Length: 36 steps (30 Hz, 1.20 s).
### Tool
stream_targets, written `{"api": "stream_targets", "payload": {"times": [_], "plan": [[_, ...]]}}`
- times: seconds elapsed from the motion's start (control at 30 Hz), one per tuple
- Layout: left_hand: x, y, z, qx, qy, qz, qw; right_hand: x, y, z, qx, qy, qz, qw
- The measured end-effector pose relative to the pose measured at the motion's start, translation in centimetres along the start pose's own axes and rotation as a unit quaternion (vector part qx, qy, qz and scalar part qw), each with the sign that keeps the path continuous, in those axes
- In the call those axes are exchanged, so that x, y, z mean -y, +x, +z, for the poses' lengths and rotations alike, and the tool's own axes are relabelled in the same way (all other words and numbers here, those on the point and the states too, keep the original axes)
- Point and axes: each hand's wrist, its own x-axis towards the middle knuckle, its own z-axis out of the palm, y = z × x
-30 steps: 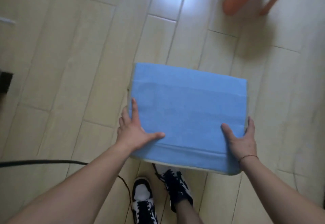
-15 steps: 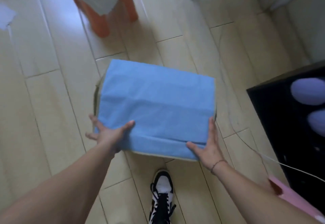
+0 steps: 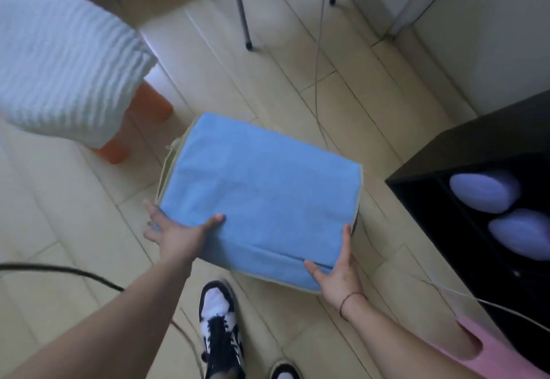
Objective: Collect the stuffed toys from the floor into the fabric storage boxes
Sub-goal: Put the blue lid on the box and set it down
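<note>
From above, the blue fabric storage box (image 3: pixel 262 194) is carried over the floor (image 3: pixel 74 229), its long axis spanning between both hands: left hand (image 3: pixel 175 232) and right hand (image 3: pixel 336 271) each grip a near corner, equally close.

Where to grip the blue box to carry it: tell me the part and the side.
Grip the blue box at its two near corners, one hand per side, coming from the near edge. It is wide, soft and closed on top, with no handle in view. The left hand and right hand hold it so, thumbs on top.
</note>
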Motion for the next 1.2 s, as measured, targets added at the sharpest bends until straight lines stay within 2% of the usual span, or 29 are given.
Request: {"api": "stream_targets", "payload": {"times": [0.1,0.23,0.4,0.5,0.6,0.8,0.87,1.0,1.1,1.2], "plan": [[-4.0,2.7,1.0,-0.006,-0.041,-0.024,0.999,4.0,2.4,0.6,0.024,0.038,0.014,0.999],[-8.4,4.7,1.3,0.026,-0.186,-0.146,0.971,8.3,4.6,1.0,0.093,0.054,0.032,0.994],[-10.5,6.8,1.6,-0.020,-0.256,-0.140,0.956,12.0,7.2,1.4,0.209,-0.035,0.020,0.977],[-11.6,9.2,1.7,-0.062,-0.286,-0.161,0.943,14.2,8.9,2.1,0.227,-0.041,-0.018,0.973],[-13.6,10.7,2.1,-0.086,-0.310,-0.184,0.929,16.5,11.8,2.1,0.204,-0.025,-0.068,0.976],[-15.4,15.1,4.6,-0.033,-0.295,-0.221,0.929,21.8,19.9,-0.5,0.079,0.040,-0.104,0.991],[-16.5,16.1,6.1,-0.038,-0.297,-0.228,0.927,22.8,21.7,-1.4,0.059,0.040,-0.101,0.992],[-21.5,14.9,9.2,-0.046,-0.300,-0.189,0.934,22.4,22.3,-2.6,0.035,0.063,-0.068,0.995],[-26.5,12.1,12.3,-0.035,-0.254,-0.144,0.956,21.8,22.1,-3.2,0.005,0.100,-0.029,0.995],[-28.9,10.8,15.3,-0.030,-0.222,-0.104,0.969,20.9,22.3,-3.9,-0.048,0.164,-0.022,0.985]]}}
